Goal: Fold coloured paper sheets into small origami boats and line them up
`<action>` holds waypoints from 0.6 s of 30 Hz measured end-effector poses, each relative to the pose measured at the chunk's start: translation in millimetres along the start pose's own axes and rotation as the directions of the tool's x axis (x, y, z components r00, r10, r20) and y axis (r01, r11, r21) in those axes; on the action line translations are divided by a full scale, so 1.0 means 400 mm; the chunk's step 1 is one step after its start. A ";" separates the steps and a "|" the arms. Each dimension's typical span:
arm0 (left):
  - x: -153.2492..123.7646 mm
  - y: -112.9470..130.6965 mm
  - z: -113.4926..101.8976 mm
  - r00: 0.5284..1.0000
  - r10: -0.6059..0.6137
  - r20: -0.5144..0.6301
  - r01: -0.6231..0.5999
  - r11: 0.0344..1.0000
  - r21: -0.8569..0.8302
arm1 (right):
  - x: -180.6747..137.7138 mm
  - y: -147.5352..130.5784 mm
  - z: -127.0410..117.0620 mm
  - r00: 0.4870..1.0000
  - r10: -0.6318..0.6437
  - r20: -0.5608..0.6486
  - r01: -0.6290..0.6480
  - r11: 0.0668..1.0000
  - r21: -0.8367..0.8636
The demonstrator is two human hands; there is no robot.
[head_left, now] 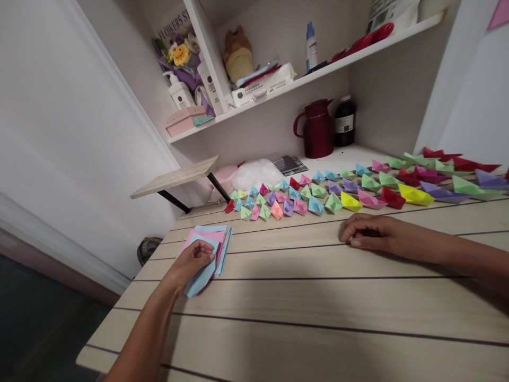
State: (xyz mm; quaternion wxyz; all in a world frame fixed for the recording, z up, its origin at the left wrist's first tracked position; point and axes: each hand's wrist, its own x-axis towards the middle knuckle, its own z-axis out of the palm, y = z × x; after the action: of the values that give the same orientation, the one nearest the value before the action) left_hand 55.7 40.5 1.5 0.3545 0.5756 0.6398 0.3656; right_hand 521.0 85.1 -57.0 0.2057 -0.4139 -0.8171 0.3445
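My left hand (pixel 196 258) pinches a light blue sheet of paper (pixel 203 279) above a stack of coloured paper (pixel 225 248) at the table's left. Pink and blue sheets show in that stack. My right hand (pixel 366 232) rests on the table with its fingers curled, just in front of the folded paper boats. Whether anything lies inside those fingers is hidden. The nearest boats to it are a yellow paper boat (pixel 350 201) and a pink paper boat (pixel 371 199). Rows of small boats in several colours run along the back of the table, larger toward the right.
A small wooden riser (pixel 175 178) on black legs stands at the back left. Behind the boats are a white plastic bag (pixel 257 175), a dark red jug (pixel 318 130) and a dark bottle (pixel 345 122). Overhead, a white shelf (pixel 286 85) carries several items. The wooden table (pixel 302 297) has dark grooves.
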 end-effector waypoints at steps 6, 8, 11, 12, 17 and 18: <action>0.001 0.026 0.014 0.997 -0.069 -0.032 0.071 0.996 0.049 | -0.001 -0.006 0.000 1.000 -0.002 0.000 0.002 1.000 -0.006; 0.004 0.033 0.021 0.996 -0.076 -0.044 0.078 0.995 0.065 | -0.001 -0.006 0.000 1.000 -0.005 0.007 0.005 1.000 -0.012; 0.010 0.034 0.027 0.995 -0.079 -0.060 0.084 0.993 0.083 | -0.001 -0.004 -0.001 1.000 -0.019 0.014 0.019 1.000 -0.010; 0.012 0.033 0.027 0.995 -0.081 -0.063 0.086 0.993 0.086 | -0.001 -0.004 -0.001 1.000 -0.019 0.009 0.020 1.000 -0.009; 0.017 0.026 0.024 0.996 -0.084 -0.041 0.087 0.993 0.077 | 0.000 -0.004 0.001 0.999 -0.021 -0.028 0.021 1.000 0.002; 0.018 0.026 0.023 0.996 -0.082 -0.036 0.084 0.994 0.071 | 0.000 -0.003 0.001 0.999 -0.025 -0.031 0.025 1.000 0.006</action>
State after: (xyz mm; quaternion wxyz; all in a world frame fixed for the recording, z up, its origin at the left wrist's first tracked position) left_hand 68.0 48.8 5.8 0.3376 0.5550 0.6818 0.3365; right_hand 519.9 84.5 -56.4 0.2241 -0.4083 -0.8178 0.3381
